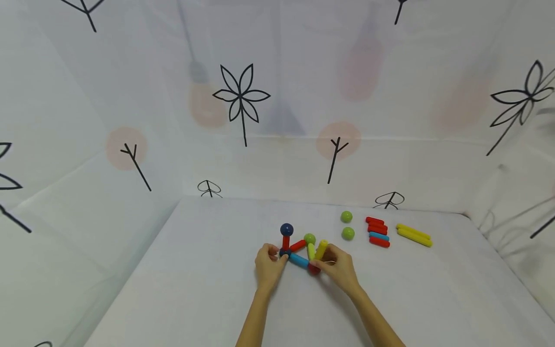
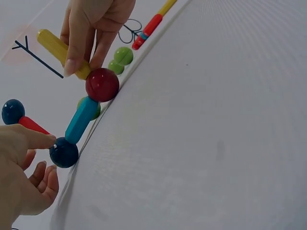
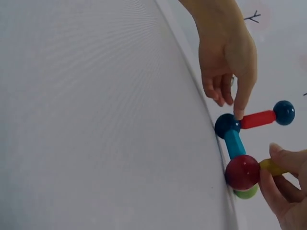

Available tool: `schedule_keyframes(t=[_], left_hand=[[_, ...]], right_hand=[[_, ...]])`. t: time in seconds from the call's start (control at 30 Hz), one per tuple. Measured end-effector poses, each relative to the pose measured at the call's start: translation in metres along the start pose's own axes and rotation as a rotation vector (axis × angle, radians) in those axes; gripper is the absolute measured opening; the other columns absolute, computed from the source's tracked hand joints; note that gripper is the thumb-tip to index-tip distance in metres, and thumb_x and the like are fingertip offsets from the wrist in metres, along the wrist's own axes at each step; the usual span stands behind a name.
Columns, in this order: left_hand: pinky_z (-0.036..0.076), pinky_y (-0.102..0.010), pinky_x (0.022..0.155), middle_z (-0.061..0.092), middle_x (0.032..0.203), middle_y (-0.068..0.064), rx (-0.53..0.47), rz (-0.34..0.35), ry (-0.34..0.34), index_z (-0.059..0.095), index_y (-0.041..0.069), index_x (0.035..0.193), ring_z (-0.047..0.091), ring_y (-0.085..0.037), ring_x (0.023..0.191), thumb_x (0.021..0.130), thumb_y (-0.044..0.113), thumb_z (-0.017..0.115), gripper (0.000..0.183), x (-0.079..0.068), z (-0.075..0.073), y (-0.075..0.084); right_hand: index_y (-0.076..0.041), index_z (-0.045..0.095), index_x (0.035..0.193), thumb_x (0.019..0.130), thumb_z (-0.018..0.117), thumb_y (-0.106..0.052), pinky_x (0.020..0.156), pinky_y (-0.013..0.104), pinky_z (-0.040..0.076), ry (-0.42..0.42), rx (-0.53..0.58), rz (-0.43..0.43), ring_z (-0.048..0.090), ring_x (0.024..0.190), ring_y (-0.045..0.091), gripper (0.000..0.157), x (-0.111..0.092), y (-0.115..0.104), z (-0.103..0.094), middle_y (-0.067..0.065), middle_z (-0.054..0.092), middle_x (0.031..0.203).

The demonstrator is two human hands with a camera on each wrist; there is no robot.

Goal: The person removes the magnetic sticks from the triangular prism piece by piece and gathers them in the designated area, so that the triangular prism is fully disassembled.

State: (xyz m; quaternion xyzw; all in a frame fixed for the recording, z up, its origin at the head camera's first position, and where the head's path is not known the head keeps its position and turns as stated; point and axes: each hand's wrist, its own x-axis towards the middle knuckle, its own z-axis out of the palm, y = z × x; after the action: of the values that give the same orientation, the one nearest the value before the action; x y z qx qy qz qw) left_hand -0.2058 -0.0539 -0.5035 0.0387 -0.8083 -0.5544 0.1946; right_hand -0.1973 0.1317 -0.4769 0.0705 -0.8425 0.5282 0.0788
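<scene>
On the white table stands a joined frame of balls and rods. A dark blue ball (image 2: 64,152) joins a blue rod (image 1: 299,260), a slanting red rod (image 1: 298,246) and an upright red rod (image 3: 258,119) topped by another dark blue ball (image 1: 286,230). My left hand (image 1: 270,267) presses its thumb on the lower blue ball, its other fingers loosely bent beside it. My right hand (image 1: 340,267) pinches an upright yellow rod (image 2: 60,50) at the red ball (image 2: 102,85). A yellow-green rod (image 1: 311,251) runs from there to a green ball (image 1: 310,238).
Right of the frame lie two loose green balls (image 1: 348,233). Beyond them are several short rods, red ones (image 1: 379,242) and a blue one (image 1: 379,236), then two long yellow rods (image 1: 415,237). White patterned cloth (image 1: 277,164) hangs behind the table and at both sides.
</scene>
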Motion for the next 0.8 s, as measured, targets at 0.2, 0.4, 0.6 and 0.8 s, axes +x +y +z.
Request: schedule_keyframes(t=[0.2, 0.4, 0.6, 0.8], left_hand=[[0.050, -0.019, 0.064, 0.065, 0.082, -0.010, -0.130, 0.066, -0.150, 0.064, -0.001, 0.089, 0.059, -0.013, 0.069, 0.072, -0.001, 0.075, 0.020, -0.002, 0.004, 0.000], [0.051, -0.019, 0.063, 0.068, 0.094, -0.014, -0.108, 0.171, -0.334, 0.067, -0.002, 0.103, 0.064, -0.021, 0.075, 0.070, 0.000, 0.076, 0.034, -0.004, 0.009, -0.002], [0.049, -0.019, 0.061, 0.069, 0.093, -0.010, -0.045, 0.270, -0.373, 0.070, 0.001, 0.102, 0.062, -0.018, 0.075, 0.072, 0.003, 0.077, 0.031, -0.004, 0.012, -0.005], [0.050, -0.023, 0.067, 0.069, 0.091, -0.007, 0.006, 0.328, -0.353, 0.071, 0.003, 0.096, 0.060, -0.017, 0.077, 0.072, 0.006, 0.079, 0.026, -0.004, 0.014, -0.003]], right_hand=[[0.002, 0.061, 0.098, 0.074, 0.077, -0.002, 0.070, 0.027, 0.055, 0.029, 0.099, -0.035, 0.066, 0.083, 0.027, 0.029, 0.006, 0.004, 0.011, 0.014, 0.068, 0.090], [0.008, 0.060, 0.096, 0.075, 0.073, 0.007, 0.074, 0.033, 0.055, -0.006, 0.137, -0.092, 0.065, 0.085, 0.033, 0.024, 0.004, -0.008, 0.012, 0.017, 0.065, 0.091], [0.002, 0.065, 0.098, 0.080, 0.074, -0.009, 0.078, 0.023, 0.053, -0.097, 0.150, -0.084, 0.064, 0.085, 0.016, 0.024, 0.004, 0.005, 0.006, 0.010, 0.067, 0.094], [0.002, 0.065, 0.102, 0.080, 0.074, -0.013, 0.072, 0.019, 0.051, -0.105, 0.150, -0.048, 0.059, 0.079, 0.009, 0.028, 0.001, 0.015, -0.004, 0.010, 0.067, 0.095]])
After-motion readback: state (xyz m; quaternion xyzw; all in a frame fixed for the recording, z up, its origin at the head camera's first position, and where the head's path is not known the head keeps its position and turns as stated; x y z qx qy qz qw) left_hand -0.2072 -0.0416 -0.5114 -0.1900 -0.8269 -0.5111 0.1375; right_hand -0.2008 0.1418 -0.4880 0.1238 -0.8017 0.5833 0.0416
